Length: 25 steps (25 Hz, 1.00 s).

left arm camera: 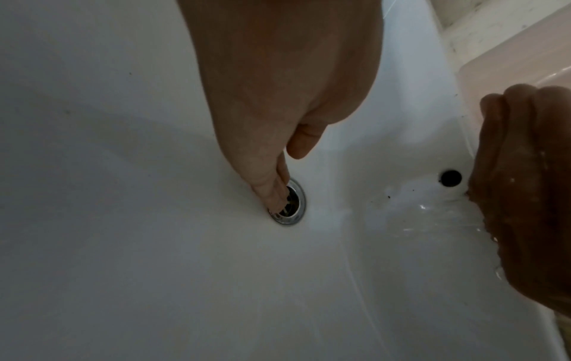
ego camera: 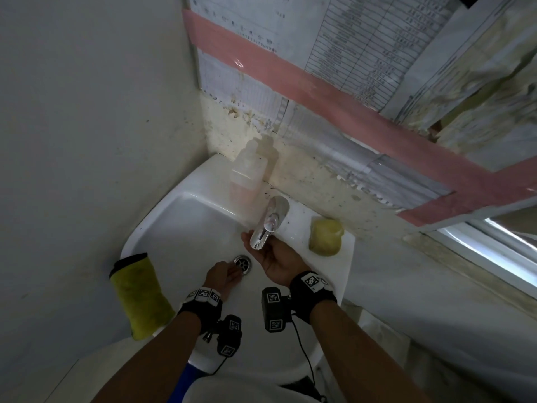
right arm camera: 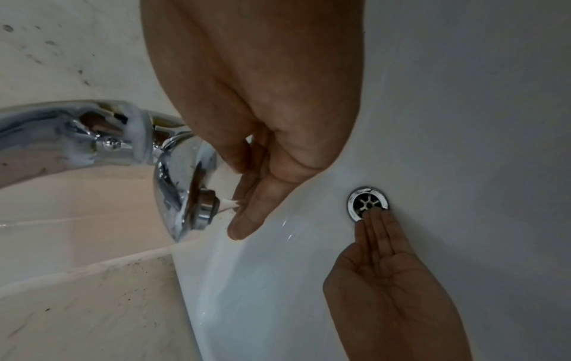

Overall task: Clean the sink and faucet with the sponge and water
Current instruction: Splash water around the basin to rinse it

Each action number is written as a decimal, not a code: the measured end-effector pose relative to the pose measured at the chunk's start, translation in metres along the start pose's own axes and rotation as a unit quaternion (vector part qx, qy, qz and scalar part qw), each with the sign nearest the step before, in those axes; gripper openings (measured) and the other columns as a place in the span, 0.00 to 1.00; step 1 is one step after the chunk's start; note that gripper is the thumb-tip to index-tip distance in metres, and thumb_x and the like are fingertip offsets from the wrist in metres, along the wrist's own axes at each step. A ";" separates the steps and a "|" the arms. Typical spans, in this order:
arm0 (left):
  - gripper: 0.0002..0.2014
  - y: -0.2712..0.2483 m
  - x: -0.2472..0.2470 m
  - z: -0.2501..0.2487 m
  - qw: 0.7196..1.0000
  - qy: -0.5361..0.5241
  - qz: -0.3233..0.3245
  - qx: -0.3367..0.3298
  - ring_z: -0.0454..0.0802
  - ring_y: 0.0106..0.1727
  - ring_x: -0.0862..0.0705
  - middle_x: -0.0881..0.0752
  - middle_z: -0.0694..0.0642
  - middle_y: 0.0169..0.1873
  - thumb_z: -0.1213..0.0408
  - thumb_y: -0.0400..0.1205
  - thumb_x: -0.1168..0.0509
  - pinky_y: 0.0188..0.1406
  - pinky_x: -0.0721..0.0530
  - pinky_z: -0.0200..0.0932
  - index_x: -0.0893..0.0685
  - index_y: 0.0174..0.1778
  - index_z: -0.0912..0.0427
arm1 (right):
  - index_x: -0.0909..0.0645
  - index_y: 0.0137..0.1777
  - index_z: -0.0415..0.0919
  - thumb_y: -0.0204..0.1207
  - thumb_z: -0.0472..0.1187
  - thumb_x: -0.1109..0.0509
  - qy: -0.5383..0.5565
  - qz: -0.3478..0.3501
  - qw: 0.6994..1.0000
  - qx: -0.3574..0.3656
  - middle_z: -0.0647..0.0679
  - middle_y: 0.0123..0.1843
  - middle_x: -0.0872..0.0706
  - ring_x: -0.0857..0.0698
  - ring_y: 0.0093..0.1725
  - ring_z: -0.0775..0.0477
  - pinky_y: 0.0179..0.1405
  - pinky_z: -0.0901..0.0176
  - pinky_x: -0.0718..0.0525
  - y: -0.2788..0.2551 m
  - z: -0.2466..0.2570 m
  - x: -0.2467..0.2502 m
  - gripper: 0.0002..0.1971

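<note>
Head view: left hand [ego camera: 225, 276] lay flat in the sink [ego camera: 186, 225], straight fingers pressed together, tips on the drain [ego camera: 243, 262]. Right hand [ego camera: 274, 255] was cupped, fingers relaxed, under the faucet [ego camera: 268, 223] spout, water hitting it. Sponge [ego camera: 325, 237] sat on the rim at 3 o'clock from the faucet, untouched.

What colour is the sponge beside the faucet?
Pale yellow sponge, sitting on the sink's rim; the head view shows it best.
</note>
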<state>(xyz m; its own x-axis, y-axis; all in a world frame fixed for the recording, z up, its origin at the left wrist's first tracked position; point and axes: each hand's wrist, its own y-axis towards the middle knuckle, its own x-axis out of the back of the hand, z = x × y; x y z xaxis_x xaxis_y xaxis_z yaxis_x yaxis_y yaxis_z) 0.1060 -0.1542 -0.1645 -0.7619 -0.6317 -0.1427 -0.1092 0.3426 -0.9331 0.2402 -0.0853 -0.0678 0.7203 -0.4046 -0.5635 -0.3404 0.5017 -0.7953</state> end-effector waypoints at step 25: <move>0.04 -0.020 0.017 -0.024 0.994 -0.037 0.031 -0.093 0.51 0.43 0.17 0.16 0.63 0.42 0.78 0.84 0.34 0.45 0.15 0.41 0.15 0.50 0.69 | 0.21 0.65 0.21 0.88 0.29 0.40 0.016 0.039 0.999 -0.022 0.25 0.69 0.17 0.08 0.56 0.32 0.57 0.50 0.10 -0.012 0.000 -0.004 0.12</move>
<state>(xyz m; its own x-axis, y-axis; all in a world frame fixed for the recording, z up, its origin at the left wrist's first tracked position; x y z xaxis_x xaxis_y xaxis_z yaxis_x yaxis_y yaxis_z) 0.0800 -0.1549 -0.1402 -0.7228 -0.6522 -0.2286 -0.1849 0.5012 -0.8454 0.2416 -0.0896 -0.0559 0.6709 -0.3898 -0.6308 -0.4214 0.4996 -0.7568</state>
